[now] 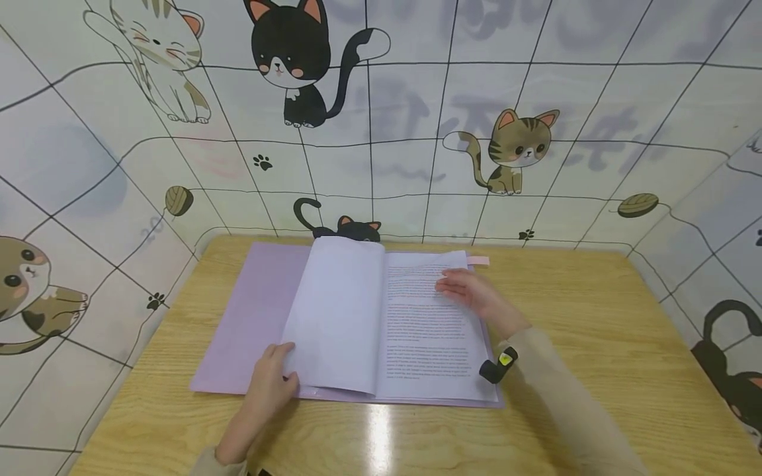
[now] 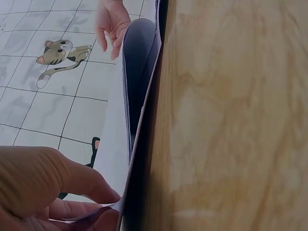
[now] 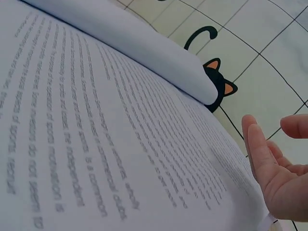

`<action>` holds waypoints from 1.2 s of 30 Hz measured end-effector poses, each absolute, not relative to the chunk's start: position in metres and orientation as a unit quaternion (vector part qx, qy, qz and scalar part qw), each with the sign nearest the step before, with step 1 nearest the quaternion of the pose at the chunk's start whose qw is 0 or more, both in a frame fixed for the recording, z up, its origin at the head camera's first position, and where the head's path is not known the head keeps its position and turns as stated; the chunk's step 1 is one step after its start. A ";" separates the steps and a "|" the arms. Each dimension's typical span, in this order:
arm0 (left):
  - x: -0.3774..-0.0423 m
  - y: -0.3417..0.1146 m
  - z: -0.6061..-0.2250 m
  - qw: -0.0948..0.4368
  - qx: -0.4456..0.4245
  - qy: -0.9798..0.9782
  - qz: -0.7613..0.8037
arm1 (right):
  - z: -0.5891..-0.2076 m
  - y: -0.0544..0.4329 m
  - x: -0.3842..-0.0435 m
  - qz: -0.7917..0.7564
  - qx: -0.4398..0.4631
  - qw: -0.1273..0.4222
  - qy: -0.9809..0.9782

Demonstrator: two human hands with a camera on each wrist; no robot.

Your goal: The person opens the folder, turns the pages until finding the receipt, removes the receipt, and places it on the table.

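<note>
A purple folder lies spread on the table with printed sheets in it. One sheet is turned over to the left, its blank back facing up and its fold curving near the middle. My left hand is at that sheet's lower left edge; in the left wrist view its thumb and fingers pinch the paper's edge. My right hand, fingers loosely extended, hovers at the upper right of the printed page. In the right wrist view the thumb stands apart from the fingers, with nothing between them.
A pink tab sticks out at the folder's top right. The wooden table runs out to both sides and meets a wall covering printed with cats and grid lines. A black band with a yellow-green mark is at the right wrist.
</note>
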State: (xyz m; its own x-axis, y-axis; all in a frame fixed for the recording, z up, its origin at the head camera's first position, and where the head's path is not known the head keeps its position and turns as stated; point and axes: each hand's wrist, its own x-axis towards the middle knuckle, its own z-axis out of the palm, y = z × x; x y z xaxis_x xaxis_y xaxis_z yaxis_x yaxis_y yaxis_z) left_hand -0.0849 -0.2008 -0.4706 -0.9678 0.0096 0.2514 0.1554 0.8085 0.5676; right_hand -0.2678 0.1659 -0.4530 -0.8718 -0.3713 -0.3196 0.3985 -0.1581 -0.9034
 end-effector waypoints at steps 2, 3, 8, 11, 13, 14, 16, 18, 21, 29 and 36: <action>-0.085 -0.202 -0.471 0.111 -0.038 -0.945 -0.305 | -0.455 0.172 -0.273 -0.764 0.025 0.248 0.595; -0.085 -0.203 -0.471 0.106 -0.035 -0.946 -0.304 | -0.456 0.174 -0.275 -0.765 0.033 0.245 0.595; -0.087 -0.207 -0.472 0.071 -0.016 -0.953 -0.293 | -0.458 0.184 -0.285 -0.765 0.055 0.232 0.598; -0.088 -0.210 -0.473 0.049 0.003 -0.958 -0.284 | -0.455 0.187 -0.290 -0.763 0.066 0.222 0.604; -0.089 -0.212 -0.473 0.042 0.013 -0.960 -0.278 | -0.453 0.188 -0.294 -0.761 0.078 0.214 0.607; -0.090 -0.212 -0.472 0.041 0.016 -0.960 -0.275 | -0.452 0.189 -0.296 -0.759 0.083 0.210 0.611; -0.090 -0.213 -0.472 0.045 0.014 -0.960 -0.276 | -0.452 0.190 -0.300 -0.751 0.093 0.202 0.622; -0.091 -0.214 -0.471 0.055 0.005 -0.959 -0.277 | -0.454 0.194 -0.304 -0.741 0.085 0.198 0.635; -0.091 -0.214 -0.471 0.067 -0.008 -0.958 -0.277 | -0.460 0.199 -0.312 -0.737 0.051 0.195 0.645; -0.092 -0.216 -0.474 0.055 -0.019 -0.958 -0.279 | -0.451 0.194 -0.314 -0.682 0.076 0.186 0.703; -0.093 -0.218 -0.479 0.062 -0.033 -0.955 -0.290 | -0.447 0.192 -0.317 -0.612 0.091 0.197 0.760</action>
